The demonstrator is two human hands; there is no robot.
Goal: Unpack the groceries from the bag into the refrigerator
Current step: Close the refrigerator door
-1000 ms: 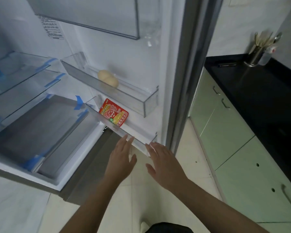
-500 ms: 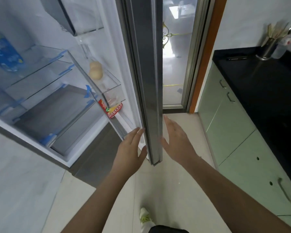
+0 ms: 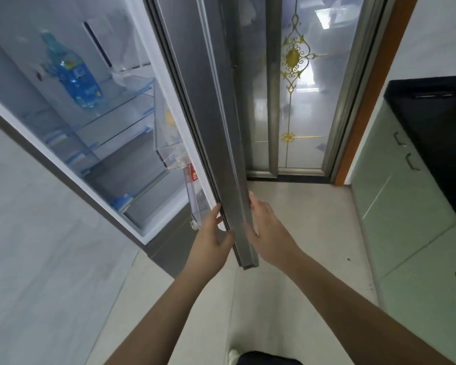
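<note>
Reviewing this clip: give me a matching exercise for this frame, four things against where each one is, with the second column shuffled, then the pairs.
Things:
1. blue water bottle
2. red packet
3. left hand
4. right hand

Places:
A. on the outer side of the refrigerator door's edge
B. in a lower bin on the inside of the door
C. on a glass shelf inside the refrigerator
D. on the inner side of the door's edge, beside the lowest bin

Pairs: 1-C, 2-B, 3-D, 4-A
</note>
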